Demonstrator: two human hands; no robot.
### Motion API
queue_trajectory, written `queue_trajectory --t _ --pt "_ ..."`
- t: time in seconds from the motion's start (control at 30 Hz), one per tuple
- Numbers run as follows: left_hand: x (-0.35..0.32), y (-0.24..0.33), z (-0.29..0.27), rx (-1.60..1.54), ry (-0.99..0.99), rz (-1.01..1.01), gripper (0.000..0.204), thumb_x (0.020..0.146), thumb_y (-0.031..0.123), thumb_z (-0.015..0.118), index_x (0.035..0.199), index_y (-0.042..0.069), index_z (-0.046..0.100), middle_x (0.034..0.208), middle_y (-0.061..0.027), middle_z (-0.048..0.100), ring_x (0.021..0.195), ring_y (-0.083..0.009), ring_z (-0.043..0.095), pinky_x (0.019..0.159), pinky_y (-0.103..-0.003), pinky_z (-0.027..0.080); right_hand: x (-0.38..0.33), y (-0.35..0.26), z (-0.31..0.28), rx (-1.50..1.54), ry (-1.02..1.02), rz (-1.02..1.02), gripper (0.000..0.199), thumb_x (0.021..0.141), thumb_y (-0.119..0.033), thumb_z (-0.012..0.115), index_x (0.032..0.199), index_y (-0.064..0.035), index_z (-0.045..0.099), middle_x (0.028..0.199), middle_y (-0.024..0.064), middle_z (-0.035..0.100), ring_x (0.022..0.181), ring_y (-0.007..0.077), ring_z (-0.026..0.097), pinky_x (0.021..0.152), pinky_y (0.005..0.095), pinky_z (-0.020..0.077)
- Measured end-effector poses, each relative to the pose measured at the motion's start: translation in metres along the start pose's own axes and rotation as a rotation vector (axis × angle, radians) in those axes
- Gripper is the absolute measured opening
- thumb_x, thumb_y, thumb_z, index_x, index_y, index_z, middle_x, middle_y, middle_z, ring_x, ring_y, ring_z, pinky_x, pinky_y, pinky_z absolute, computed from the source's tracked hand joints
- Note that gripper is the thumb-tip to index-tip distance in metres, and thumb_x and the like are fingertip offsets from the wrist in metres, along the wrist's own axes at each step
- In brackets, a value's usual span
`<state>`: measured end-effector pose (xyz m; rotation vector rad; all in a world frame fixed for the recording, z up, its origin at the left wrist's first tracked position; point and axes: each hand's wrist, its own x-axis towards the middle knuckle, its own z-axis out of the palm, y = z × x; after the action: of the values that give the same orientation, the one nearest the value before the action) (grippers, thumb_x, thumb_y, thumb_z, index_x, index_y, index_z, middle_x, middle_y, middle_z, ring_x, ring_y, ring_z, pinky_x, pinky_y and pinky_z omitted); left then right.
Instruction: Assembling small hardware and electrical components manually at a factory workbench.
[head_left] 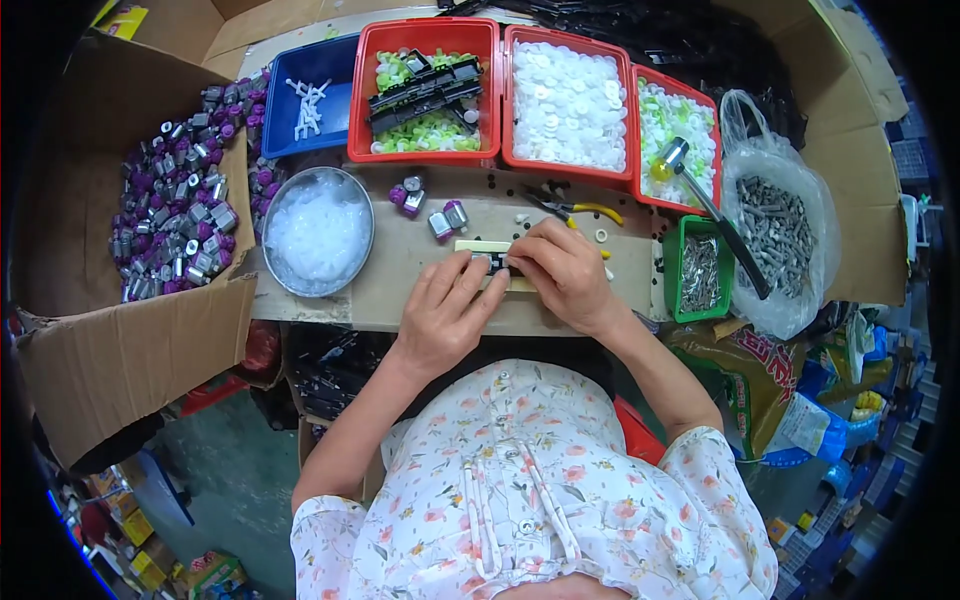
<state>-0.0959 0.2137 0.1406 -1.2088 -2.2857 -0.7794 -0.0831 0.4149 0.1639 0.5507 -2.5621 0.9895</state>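
Note:
At the near middle of the table, a small black plastic part (pixel 496 262) lies in a pale cream block (pixel 483 246). My left hand (pixel 440 315) presses its fingertips on the left end of the black part and holds it down. My right hand (pixel 568 275) is closed in a pinch at the part's right end. Whatever sits between those fingertips is too small and covered to make out. Just beyond the hands stand a few small silver motors with purple ends (pixel 448 220). Yellow-handled pliers (pixel 585 210) lie beyond my right hand.
A metal bowl (pixel 368 240) of clear pieces stands left, near a carton (pixel 140 350) of motors. Blue (pixel 345 60) and red bins (pixel 425 158) of small parts line the back. Right are a hammer (pixel 725 230), a green bin (pixel 672 270) and a bag of metal pins (pixel 775 215).

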Motion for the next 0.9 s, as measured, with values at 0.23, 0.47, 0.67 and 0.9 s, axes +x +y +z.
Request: queue_trajectory --t 0.23,0.47,0.67,0.9 --pt "0.001 -0.001 -0.002 0.011 -0.021 0.032 0.038 0.072 0.004 0.064 0.109 0.005 0.07 0.111 -0.0125 0.062 0.103 -0.031 0.06 0.081 -0.041 0.05 -0.002 0.004 0.0 0.053 -0.032 -0.073 0.018 0.077 -0.005 0.074 0.092 -0.003 0.065 0.086 0.0095 0.06 0.075 0.0275 0.061 0.064 0.0364 0.0471" --pt "-0.001 -0.002 0.0 -0.03 -0.008 0.011 0.038 0.071 0.003 0.064 0.108 0.005 0.07 0.111 -0.0125 0.062 0.103 -0.0312 0.06 0.082 -0.042 0.05 0.0 0.0 -0.001 0.017 -0.047 -0.024 0.016 0.078 -0.004 0.072 0.091 -0.0027 0.064 0.083 0.0098 0.058 0.074 0.0286 0.06 0.064 0.0382 0.0461" --pt "0.001 -0.002 0.001 -0.069 0.001 -0.021 0.034 0.073 0.004 0.066 0.106 0.004 0.069 0.109 -0.0119 0.062 0.103 -0.0302 0.059 0.083 -0.042 0.049 0.003 -0.006 -0.004 0.067 -0.08 0.076 0.014 0.079 -0.001 0.071 0.09 -0.001 0.063 0.082 0.0105 0.056 0.073 0.0273 0.059 0.062 0.036 0.0463" --pt "0.01 0.003 -0.003 -0.132 -0.031 -0.107 0.03 0.073 0.007 0.078 0.102 0.005 0.07 0.106 -0.0111 0.061 0.103 -0.0325 0.056 0.084 -0.043 0.049 0.004 -0.012 -0.03 0.305 -0.13 0.376 0.012 0.08 0.0 0.071 0.09 0.0011 0.064 0.086 0.0079 0.057 0.076 0.0183 0.06 0.064 0.0294 0.0476"
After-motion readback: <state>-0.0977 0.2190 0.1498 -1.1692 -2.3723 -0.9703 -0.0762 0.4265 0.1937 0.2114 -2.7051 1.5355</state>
